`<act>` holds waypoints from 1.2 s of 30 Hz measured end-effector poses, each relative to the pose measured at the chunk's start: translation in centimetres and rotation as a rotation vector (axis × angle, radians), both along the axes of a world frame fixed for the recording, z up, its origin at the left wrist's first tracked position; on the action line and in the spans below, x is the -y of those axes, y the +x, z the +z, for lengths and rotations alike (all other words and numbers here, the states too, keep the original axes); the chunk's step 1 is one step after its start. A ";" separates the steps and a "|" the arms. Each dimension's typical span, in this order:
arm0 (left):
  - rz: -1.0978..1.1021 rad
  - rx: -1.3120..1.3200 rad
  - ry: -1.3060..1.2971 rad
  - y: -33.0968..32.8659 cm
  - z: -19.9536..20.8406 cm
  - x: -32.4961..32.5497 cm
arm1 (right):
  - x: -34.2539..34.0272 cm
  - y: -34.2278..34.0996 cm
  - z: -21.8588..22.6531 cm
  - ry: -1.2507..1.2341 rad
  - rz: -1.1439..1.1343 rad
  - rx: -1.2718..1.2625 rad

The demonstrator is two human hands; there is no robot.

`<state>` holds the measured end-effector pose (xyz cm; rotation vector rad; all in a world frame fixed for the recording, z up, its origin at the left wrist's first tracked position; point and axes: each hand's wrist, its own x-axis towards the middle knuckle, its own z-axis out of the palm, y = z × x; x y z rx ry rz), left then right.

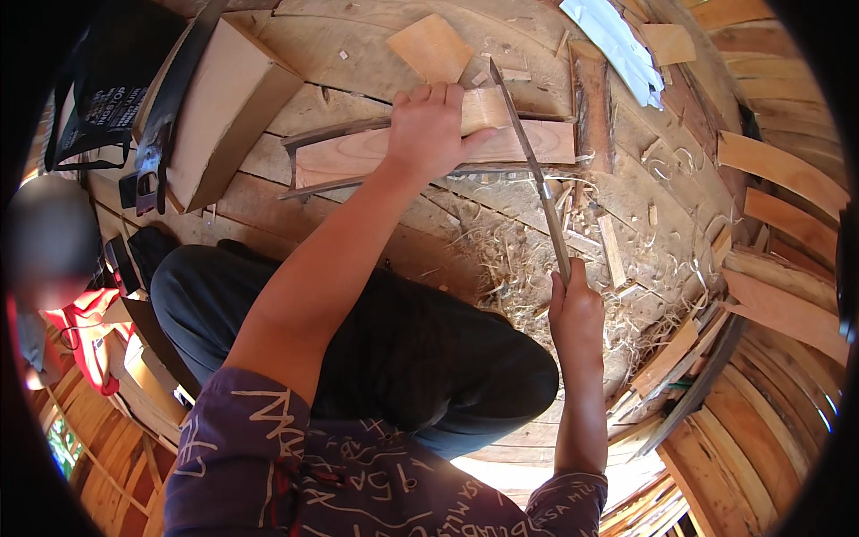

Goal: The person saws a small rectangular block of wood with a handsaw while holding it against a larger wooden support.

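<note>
My right hand point(577, 313) is closed round the long handle of a knife point(528, 148), whose narrow blade points up and away from me. The blade passes beside the right end of a small curved wood piece point(486, 109); whether it touches the wood I cannot tell. My left hand point(431, 130) grips that piece from above, fingers curled over its far edge and thumb stretched to the right. Under it lies a longer pale board point(344, 159) with dark edges. A thin square of wood point(431, 49) rests on the floor just beyond my left hand.
Wood shavings point(510, 255) and offcuts litter the plank floor on the right. At left stand a cardboard box point(237, 112), a dark handsaw point(152, 170) and a black bag point(98, 85). Another person point(54, 259) is at the far left. A pale wrapper point(617, 49) lies at the back right.
</note>
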<state>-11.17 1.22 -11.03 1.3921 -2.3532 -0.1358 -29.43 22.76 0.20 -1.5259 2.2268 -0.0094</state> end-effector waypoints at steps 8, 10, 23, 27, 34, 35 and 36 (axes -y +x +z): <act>-0.027 -0.004 0.043 0.1 -0.2 0.5 | -2.0 0.7 1.6 0.054 -0.010 -0.014; -0.006 -0.045 0.014 0.4 -0.8 0.7 | -1.1 0.8 1.3 0.048 -0.025 0.013; 0.063 -0.016 0.025 0.0 -0.7 0.5 | 4.2 0.6 -1.5 -0.011 0.028 0.011; 0.049 -0.024 0.062 0.0 -0.6 0.7 | 2.1 0.4 1.1 0.081 -0.010 -0.012; 0.023 -0.014 0.058 0.2 -0.5 0.9 | -2.7 0.1 4.9 0.127 -0.048 -0.001; 0.015 -0.017 0.057 0.2 -0.5 0.8 | -3.0 0.1 4.9 0.136 -0.051 0.003; 0.007 -0.019 0.056 0.3 -0.6 0.8 | -2.8 0.2 4.6 0.118 -0.034 0.004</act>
